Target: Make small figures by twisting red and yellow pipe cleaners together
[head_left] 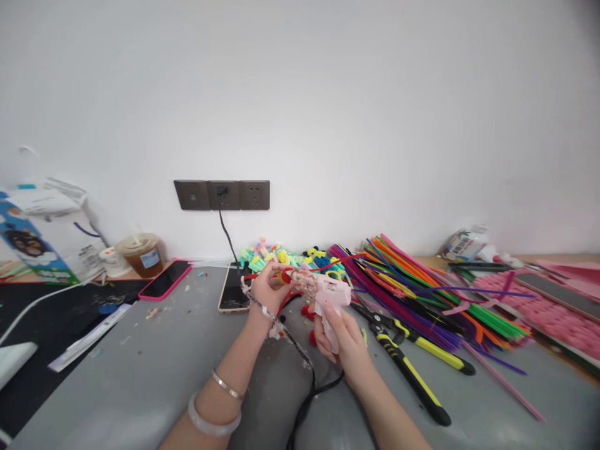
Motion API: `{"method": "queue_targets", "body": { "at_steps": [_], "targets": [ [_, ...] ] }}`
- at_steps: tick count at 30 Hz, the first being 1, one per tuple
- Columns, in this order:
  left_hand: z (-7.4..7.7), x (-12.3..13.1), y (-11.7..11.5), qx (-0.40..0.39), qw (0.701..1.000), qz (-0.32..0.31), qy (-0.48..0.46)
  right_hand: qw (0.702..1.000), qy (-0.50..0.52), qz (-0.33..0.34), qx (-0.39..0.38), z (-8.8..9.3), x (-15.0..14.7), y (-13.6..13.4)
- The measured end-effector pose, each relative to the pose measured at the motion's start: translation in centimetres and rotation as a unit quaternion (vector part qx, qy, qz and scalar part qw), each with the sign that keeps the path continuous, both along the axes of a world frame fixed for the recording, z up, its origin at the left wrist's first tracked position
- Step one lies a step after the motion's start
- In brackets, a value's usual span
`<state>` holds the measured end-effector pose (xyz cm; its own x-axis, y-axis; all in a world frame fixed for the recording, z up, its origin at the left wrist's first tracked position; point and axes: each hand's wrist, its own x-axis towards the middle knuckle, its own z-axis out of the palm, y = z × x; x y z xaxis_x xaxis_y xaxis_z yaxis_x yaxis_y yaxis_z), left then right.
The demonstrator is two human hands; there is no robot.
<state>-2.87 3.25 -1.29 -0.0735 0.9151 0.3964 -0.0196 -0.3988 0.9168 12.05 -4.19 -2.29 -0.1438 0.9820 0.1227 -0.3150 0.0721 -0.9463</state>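
Your right hand (344, 334) wraps around the handle of the pink glue gun (334, 292) above the grey table (126, 369), seemingly to aim its nozzle leftward, while your left hand (267, 291) pinches a small red piece (285, 275) beside the tip, presumably to steady it.

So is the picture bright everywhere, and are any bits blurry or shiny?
Head view: wall bright, top right corner darker; head view: small print on the box is blurry, and so is fine detail on the pale pink glue gun; head view: soft pale sheen on the grey tabletop, bottom left.
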Motion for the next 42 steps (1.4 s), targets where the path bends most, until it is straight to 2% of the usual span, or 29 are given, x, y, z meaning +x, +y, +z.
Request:
{"method": "queue_targets", "body": {
  "at_steps": [17,28,34,42],
  "targets": [
    [0.47,0.08,-0.37,0.004,1.0,0.0,0.007,1.0,-0.007,-0.018,-0.011,0.15,0.05,-0.01],
    [0.13,-0.03,-0.18,-0.007,1.0,-0.002,-0.011,1.0,-0.016,-0.023,-0.011,0.36,0.01,-0.15],
    [-0.02,-0.16,0.01,-0.001,1.0,-0.006,-0.013,1.0,-0.018,0.014,-0.014,0.26,-0.19,-0.1],
    [-0.18,-0.16,0.05,0.001,1.0,-0.002,-0.015,0.999,-0.033,-0.007,-0.008,0.24,-0.07,-0.17]
  ]
}}
